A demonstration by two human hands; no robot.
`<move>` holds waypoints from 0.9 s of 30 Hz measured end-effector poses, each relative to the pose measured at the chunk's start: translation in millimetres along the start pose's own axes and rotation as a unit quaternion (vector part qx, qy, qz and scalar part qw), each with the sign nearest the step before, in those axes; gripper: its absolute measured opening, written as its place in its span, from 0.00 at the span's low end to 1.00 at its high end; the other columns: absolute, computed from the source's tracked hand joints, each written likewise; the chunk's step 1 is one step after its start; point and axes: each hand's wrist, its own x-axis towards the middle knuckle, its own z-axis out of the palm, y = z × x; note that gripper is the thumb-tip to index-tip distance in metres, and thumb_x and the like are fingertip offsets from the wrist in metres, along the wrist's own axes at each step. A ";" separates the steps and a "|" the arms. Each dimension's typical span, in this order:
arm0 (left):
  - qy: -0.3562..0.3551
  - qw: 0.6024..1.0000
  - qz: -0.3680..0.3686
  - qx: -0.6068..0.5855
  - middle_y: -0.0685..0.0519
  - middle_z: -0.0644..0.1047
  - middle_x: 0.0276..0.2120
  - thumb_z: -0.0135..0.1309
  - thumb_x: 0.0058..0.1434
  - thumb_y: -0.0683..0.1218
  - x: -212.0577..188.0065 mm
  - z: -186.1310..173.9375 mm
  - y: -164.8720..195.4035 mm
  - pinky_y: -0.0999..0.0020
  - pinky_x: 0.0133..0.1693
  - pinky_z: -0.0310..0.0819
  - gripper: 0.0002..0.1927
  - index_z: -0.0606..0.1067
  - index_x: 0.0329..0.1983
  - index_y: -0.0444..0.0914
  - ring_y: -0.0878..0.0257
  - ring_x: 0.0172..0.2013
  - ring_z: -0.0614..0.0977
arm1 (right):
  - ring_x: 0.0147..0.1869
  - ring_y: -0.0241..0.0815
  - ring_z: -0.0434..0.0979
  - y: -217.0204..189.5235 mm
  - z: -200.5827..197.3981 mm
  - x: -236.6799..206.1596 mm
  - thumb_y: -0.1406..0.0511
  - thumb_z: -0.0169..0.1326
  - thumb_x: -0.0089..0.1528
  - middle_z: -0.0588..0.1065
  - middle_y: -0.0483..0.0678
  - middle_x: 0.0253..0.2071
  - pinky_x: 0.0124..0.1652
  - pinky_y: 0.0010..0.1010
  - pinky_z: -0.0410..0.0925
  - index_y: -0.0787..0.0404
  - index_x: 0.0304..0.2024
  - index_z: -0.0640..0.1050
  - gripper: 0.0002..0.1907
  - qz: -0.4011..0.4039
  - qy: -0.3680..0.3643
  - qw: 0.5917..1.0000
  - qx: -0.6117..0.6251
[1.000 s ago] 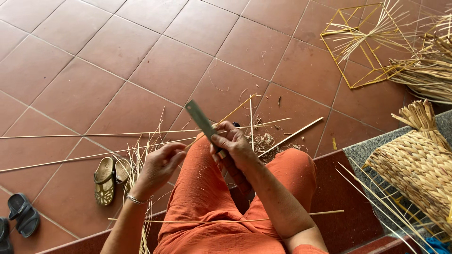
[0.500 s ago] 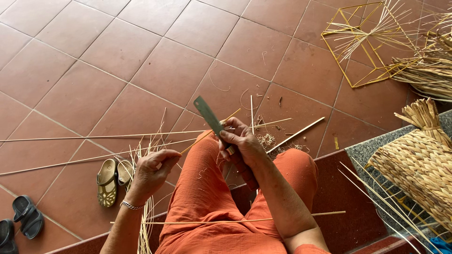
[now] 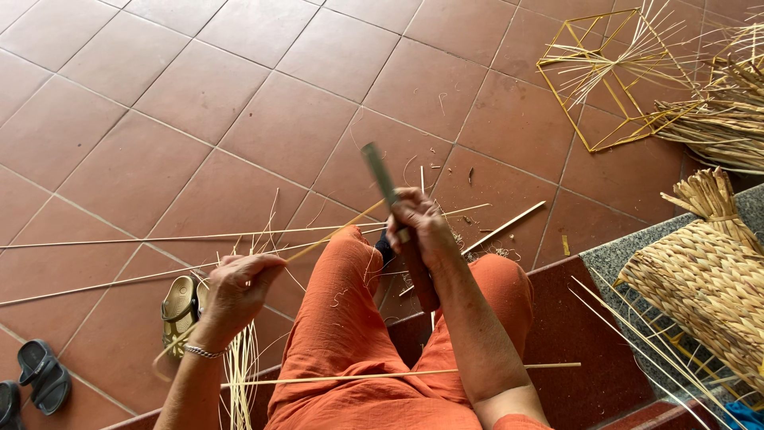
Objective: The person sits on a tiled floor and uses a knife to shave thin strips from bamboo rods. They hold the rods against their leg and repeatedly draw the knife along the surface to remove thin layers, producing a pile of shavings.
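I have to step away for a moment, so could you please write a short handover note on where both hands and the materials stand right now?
Right hand: closed on a knife, blade angled up and away over the tiled floor.
Left hand: pinching a thin bamboo strip that runs up to the blade.
Nearby: loose slivers hang beside the left knee; one long strip lies across the lap; long strips lie on the floor.
Done: some slivers already split off.
Left: the held strip is still at the blade.
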 end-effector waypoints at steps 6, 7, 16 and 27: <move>0.157 0.985 0.014 0.062 0.53 0.79 0.38 0.65 0.64 0.40 10.2 -36.9 -19.7 0.67 0.43 0.75 0.05 0.82 0.43 0.41 0.60 0.40 0.79 | 0.23 0.41 0.77 -23.6 -25.0 5.4 0.66 0.53 0.68 0.77 0.51 0.27 0.19 0.29 0.71 0.63 0.52 0.69 0.12 -0.057 0.057 0.996 0.042; 0.189 0.974 0.047 0.116 0.53 0.78 0.37 0.67 0.64 0.40 16.2 -44.0 -21.5 0.64 0.44 0.74 0.06 0.82 0.43 0.40 0.58 0.40 0.77 | 0.23 0.41 0.77 -21.4 -23.9 5.9 0.66 0.53 0.68 0.77 0.52 0.27 0.20 0.29 0.71 0.64 0.53 0.69 0.13 -0.050 0.050 0.997 0.031; 0.380 0.908 0.044 -0.172 0.51 0.75 0.44 0.57 0.75 0.34 31.7 -60.7 18.8 0.68 0.45 0.83 0.03 0.74 0.48 0.32 0.64 0.40 0.80 | 0.20 0.38 0.74 -14.5 10.2 -2.9 0.63 0.51 0.69 0.76 0.49 0.24 0.19 0.26 0.69 0.67 0.66 0.63 0.26 -0.006 -0.042 0.999 -0.012; 0.215 0.674 -0.199 -0.679 0.42 0.81 0.42 0.48 0.73 0.38 17.3 60.2 38.3 0.58 0.53 0.83 0.05 0.73 0.47 0.33 0.52 0.46 0.85 | 0.24 0.39 0.76 16.0 59.6 -28.0 0.68 0.51 0.69 0.76 0.50 0.27 0.25 0.26 0.72 0.67 0.69 0.63 0.27 0.095 -0.160 0.983 0.003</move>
